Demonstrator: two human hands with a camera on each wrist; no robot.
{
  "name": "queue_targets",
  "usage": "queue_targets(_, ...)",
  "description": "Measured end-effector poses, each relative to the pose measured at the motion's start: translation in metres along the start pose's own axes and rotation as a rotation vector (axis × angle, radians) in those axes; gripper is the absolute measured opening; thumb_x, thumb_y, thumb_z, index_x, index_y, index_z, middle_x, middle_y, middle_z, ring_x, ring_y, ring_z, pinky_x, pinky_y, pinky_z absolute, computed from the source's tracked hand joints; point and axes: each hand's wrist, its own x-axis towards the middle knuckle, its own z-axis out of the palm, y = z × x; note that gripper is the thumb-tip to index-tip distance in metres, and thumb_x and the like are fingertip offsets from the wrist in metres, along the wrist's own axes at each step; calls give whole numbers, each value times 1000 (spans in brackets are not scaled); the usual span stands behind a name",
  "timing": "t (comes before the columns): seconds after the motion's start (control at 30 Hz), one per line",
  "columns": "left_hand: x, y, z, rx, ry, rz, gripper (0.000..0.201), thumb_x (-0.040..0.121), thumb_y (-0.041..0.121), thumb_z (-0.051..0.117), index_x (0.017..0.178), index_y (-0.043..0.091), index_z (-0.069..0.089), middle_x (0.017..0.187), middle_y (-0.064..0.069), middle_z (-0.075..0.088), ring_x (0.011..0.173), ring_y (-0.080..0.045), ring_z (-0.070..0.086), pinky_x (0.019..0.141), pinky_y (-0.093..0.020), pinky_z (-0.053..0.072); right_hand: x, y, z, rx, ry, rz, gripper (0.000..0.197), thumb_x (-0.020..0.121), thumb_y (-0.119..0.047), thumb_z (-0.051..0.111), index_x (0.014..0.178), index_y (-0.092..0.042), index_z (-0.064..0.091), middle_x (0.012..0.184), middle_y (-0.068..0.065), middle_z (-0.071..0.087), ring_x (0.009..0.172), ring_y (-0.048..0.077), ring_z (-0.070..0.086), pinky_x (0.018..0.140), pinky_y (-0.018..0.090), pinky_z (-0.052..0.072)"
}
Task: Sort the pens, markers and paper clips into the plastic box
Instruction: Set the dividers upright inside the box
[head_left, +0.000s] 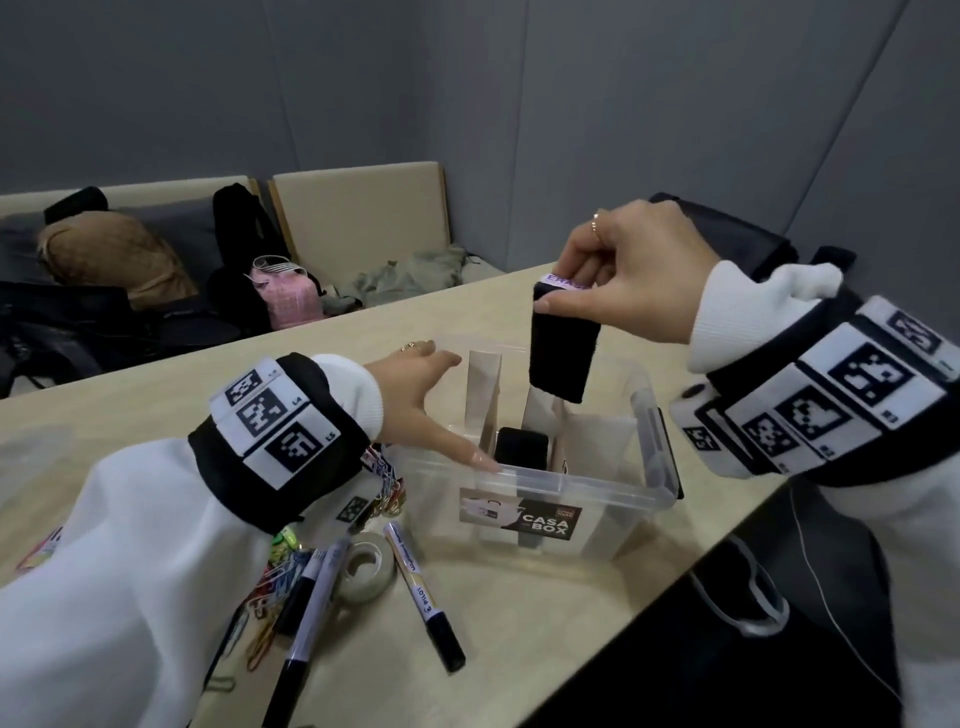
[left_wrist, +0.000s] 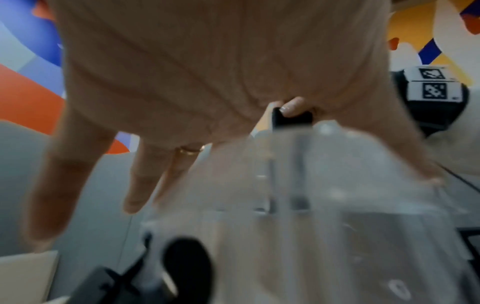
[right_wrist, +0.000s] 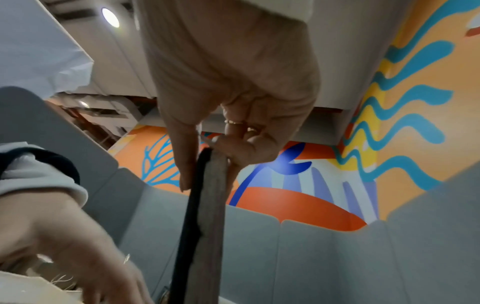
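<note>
The right hand (head_left: 631, 270) pinches an eraser (head_left: 563, 348) by its top, long axis hanging upright directly above the box (head_left: 597, 480), which the open left hand (head_left: 415, 400) steadies; pens (head_left: 311, 597) lie on the desk (head_left: 156, 395).

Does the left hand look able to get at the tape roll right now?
Probably yes. The left hand only rests with straight fingers on the plastic box rim, holding nothing, and the tape roll lies uncovered on the table beneath that forearm.
</note>
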Motion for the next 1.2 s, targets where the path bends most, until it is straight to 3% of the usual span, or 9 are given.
queue_targets(0.13, -4, 5, 11, 7, -66, -4, 145, 43, 73, 71, 150, 19, -11, 156, -9, -20, 146, -21, -11, 120, -37, 6, 5, -17, -6, -65, 17, -25, 18, 74, -41, 76, 78, -26, 68, 68, -15, 63, 69, 7, 62, 79, 32, 54)
queue_targets(0.23, -4, 6, 15, 30, -72, -15, 155, 33, 78, 64, 148, 13, -16, 154, -10, -26, 144, -23, -18, 120, -41, 5, 10, -23, -3, -181, -84, 3, 15, 75, -40, 74, 78, -26, 68, 69, -13, 60, 82, 18, 65, 80, 34, 54)
queue_targets(0.37, -4, 8, 22, 74, -50, -9, 148, 49, 73, 70, 147, 7, -19, 152, -12, -30, 141, -26, -25, 119, -45, 4, 21, -20, 18, -292, -242, 53, 16, 76, -39, 74, 74, -27, 63, 83, -3, 67, 88, 26, 65, 79, 36, 55)
queue_targets(0.47, -5, 8, 25, 91, -41, -5, 142, 57, 72, 68, 146, 4, -20, 151, -13, -32, 140, -27, -29, 119, -45, 2, 33, -15, 32, -341, -419, 75, 14, 79, -39, 73, 79, -28, 65, 81, -5, 65, 86, 22, 64, 79, 31, 53)
queue_targets(0.67, -5, 5, 28, 71, -36, 8, 139, 59, 72, 67, 146, 5, -19, 150, -11, -34, 139, -26, -31, 119, -46, 3, 51, -3, 58, -291, -805, 139, 12, 86, -38, 67, 94, -29, 65, 77, -11, 57, 77, 13, 54, 63, 22, 46)
queue_targets(0.87, -6, 6, 30, 49, -30, 24, 134, 64, 68, 67, 147, 6, -18, 150, -10, -35, 139, -27, -31, 119, -48, 2, 52, 6, 80, -256, -833, 204, 25, 86, -19, 71, 109, -12, 72, 89, 1, 66, 81, 16, 62, 45, 15, 50)
queue_targets(1.03, -5, 3, 32, 43, -22, 34, 133, 63, 69, 66, 147, 8, -17, 150, -9, -35, 139, -26, -31, 118, -50, 4, 48, -2, 81, -449, -687, 149, 12, 83, -16, 72, 94, -14, 76, 82, -2, 68, 64, 15, 61, 59, 18, 48)
queue_targets(1.1, -5, 3, 32, 49, -20, 35, 133, 64, 70, 65, 147, 8, -17, 150, -9, -35, 139, -27, -31, 118, -49, 3, 46, -2, 86, -440, -742, 146, 16, 84, -12, 70, 99, -11, 76, 87, 0, 71, 69, 16, 63, 64, 20, 50)
queue_targets(1.2, -5, 4, 32, 50, -12, 37, 131, 65, 68, 66, 147, 7, -16, 150, -10, -34, 139, -28, -30, 118, -49, 4, 44, -1, 92, -444, -853, 107, 25, 89, -14, 64, 113, -15, 71, 109, 1, 71, 94, 20, 67, 86, 28, 53)
